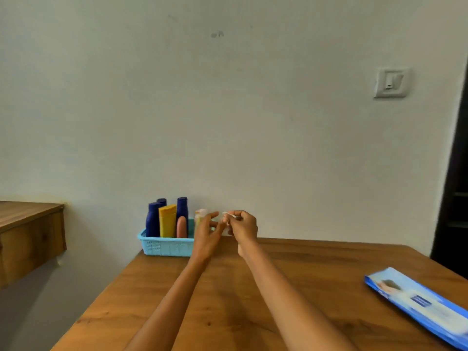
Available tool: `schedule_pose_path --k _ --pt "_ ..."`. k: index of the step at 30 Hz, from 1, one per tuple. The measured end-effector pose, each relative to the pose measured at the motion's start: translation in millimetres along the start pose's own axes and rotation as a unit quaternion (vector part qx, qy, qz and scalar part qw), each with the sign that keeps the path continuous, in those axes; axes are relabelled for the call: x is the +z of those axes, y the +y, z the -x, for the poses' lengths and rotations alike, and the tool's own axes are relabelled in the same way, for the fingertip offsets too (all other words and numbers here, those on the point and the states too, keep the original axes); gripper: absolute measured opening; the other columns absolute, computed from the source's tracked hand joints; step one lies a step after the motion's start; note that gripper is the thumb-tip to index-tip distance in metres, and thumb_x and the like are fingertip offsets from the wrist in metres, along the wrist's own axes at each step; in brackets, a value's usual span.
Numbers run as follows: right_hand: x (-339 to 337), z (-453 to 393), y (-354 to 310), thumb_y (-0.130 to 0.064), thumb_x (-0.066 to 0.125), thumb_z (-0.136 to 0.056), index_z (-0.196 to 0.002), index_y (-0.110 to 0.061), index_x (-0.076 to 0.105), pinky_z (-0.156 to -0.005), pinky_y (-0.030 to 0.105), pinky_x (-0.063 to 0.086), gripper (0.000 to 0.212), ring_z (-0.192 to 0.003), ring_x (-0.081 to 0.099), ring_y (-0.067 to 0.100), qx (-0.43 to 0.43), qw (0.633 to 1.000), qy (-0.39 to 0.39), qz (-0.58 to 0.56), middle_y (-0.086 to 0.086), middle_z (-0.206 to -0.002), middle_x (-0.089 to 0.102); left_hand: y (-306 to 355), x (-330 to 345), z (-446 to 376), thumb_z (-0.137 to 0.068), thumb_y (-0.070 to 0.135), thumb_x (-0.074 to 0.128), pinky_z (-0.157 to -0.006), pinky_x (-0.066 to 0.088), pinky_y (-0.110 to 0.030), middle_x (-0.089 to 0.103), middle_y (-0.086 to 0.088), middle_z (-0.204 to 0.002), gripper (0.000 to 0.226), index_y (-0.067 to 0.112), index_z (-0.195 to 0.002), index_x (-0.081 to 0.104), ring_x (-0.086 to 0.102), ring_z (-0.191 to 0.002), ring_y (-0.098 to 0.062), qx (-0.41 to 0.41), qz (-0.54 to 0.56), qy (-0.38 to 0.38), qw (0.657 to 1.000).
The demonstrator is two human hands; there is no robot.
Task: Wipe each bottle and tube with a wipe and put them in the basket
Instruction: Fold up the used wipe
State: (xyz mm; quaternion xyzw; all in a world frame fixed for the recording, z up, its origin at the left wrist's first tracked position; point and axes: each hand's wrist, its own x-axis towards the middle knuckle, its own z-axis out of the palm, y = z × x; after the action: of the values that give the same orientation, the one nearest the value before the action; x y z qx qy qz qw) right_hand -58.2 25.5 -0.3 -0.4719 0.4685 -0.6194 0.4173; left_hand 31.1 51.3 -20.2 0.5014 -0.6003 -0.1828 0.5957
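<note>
Basket: a light blue perforated plastic basket [166, 245] at the brown wooden surface's [228, 300] far edge holds our dark blue bottles [153, 220], yellow tube [167, 221] and peach tube [181, 227].
Right hand [242, 226]: clenched, pinching a small white wipe [229, 215] right of the basket.
Left hand [206, 233]: fingers spread, released, touching it.
Pack: a blue wipes pack [417, 304] lies far right.

Looks like a home room: plain painted wall w/ a light switch [391, 82] upper right, wooden table [228, 300] at bottom, toiletry bottles in a blue basket [166, 247] centre-left, wet-wipes pack [417, 304] lower right.
</note>
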Motion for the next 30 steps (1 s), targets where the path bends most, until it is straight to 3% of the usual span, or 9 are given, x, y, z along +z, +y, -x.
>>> schedule_pose_path --k 3,6,8,13,17,20,24,28,30 --pt "-42.0 18.3 -15.8 -0.008 0.068 -0.083 -0.091 -0.003 0.068 -0.049 0.019 0.049 0.009 -0.063 0.060 0.013 0.022 0.999 0.017 -0.046 0.010 -0.084 0.067 29.9 24.9 15.3 -0.091 0.019 0.059 -0.072 0.051 -0.017 0.063 -0.009 -0.100 0.034 0.004 -0.121 0.054 0.061 -0.085 -0.014 -0.024 0.049 -0.049 0.997" --pt "-97.6 35.8 -33.2 -0.012 0.064 -0.086 -0.080 -0.006 0.068 -0.061 0.026 0.052 0.010 -0.061 0.059 0.014 0.051 0.997 -0.030 -0.059 0.009 -0.076 0.065 58.8 54.4 34.5 -0.089 0.012 0.062 -0.063 0.052 -0.023 0.065 -0.007 -0.077 0.023 0.000 -0.109 0.061 0.061 -0.067 -0.015 -0.063 0.111 -0.069 0.989" --pt "-144.2 49.6 -46.9 -0.011 0.057 -0.089 -0.078 -0.009 0.065 -0.065 0.027 0.052 0.014 -0.066 0.059 0.015 0.074 0.993 -0.065 -0.064 0.007 -0.075 0.064 77.2 80.3 51.0 -0.089 0.011 0.062 -0.066 0.053 -0.031 0.066 -0.008 -0.076 0.015 0.002 -0.100 0.064 0.062 -0.067 -0.018 -0.097 0.131 -0.076 0.984" --pt "-274.3 88.4 -72.0 0.001 0.054 -0.090 -0.114 0.008 0.060 -0.065 0.021 0.054 0.025 -0.063 0.063 0.010 0.093 0.993 -0.067 -0.012 0.002 -0.071 0.067 131.8 163.5 109.1 -0.084 0.006 0.066 -0.069 0.049 -0.032 0.067 -0.014 -0.087 0.011 -0.002 -0.091 0.069 0.061 -0.079 -0.021 -0.125 0.142 -0.143 0.971" --pt "-371.6 120.5 -83.2 0.005 0.058 -0.086 -0.118 0.009 0.057 -0.066 0.020 0.055 0.032 -0.071 0.063 0.011 0.121 0.989 -0.006 0.086 0.004 -0.077 0.068 174.1 225.3 158.1 -0.080 0.000 0.063 -0.056 0.044 -0.023 0.062 -0.013 -0.069 0.013 -0.005 -0.089 0.071 0.053 -0.057 -0.015 -0.105 0.085 -0.269 0.954" --pt "-428.9 141.5 -87.9 0.005 0.065 -0.081 -0.112 0.005 0.063 -0.079 0.027 0.054 0.030 -0.088 0.063 0.017 0.175 0.957 0.034 0.231 0.012 -0.099 0.067 195.9 262.6 194.3 -0.084 -0.003 0.059 -0.055 0.047 -0.026 0.062 -0.018 -0.086 0.017 -0.005 -0.100 0.063 0.058 -0.069 -0.023 -0.158 0.060 -0.395 0.903" --pt "-471.8 160.5 -84.4 0.005 0.069 -0.078 -0.101 0.005 0.067 -0.073 0.030 0.055 0.023 -0.082 0.066 0.019 0.226 0.910 0.086 0.338 0.012 -0.088 0.068 217.5 292.0 237.6 -0.095 0.007 0.045 -0.053 0.045 -0.026 0.058 -0.012 -0.078 0.012 0.002 -0.089 0.053 0.051 -0.058 -0.016 -0.206 0.038 -0.527 0.824" --pt "-481.0 168.7 -74.7 0.000 0.070 -0.080 -0.099 0.002 0.066 -0.089 0.036 0.054 0.020 -0.091 0.068 0.023 0.249 0.859 0.102 0.436 0.015 -0.100 0.069 227.3 306.5 258.0 -0.099 0.017 0.039 -0.065 0.049 -0.028 0.057 -0.016 -0.096 0.021 0.001 -0.100 0.053 0.054 -0.067 -0.018 -0.184 0.035 -0.504 0.843" --pt "-483.5 171.3 -72.8 0.000 0.067 -0.082 -0.103 0.003 0.063 -0.090 0.037 0.054 0.022 -0.093 0.068 0.025 0.261 0.846 0.109 0.451 0.017 -0.103 0.068 228.5 312.0 267.6 -0.100 0.022 0.040 -0.078 0.050 -0.030 0.057 -0.017 -0.103 0.025 0.002 -0.100 0.054 0.056 -0.082 -0.022 -0.185 0.050 -0.491 0.850"
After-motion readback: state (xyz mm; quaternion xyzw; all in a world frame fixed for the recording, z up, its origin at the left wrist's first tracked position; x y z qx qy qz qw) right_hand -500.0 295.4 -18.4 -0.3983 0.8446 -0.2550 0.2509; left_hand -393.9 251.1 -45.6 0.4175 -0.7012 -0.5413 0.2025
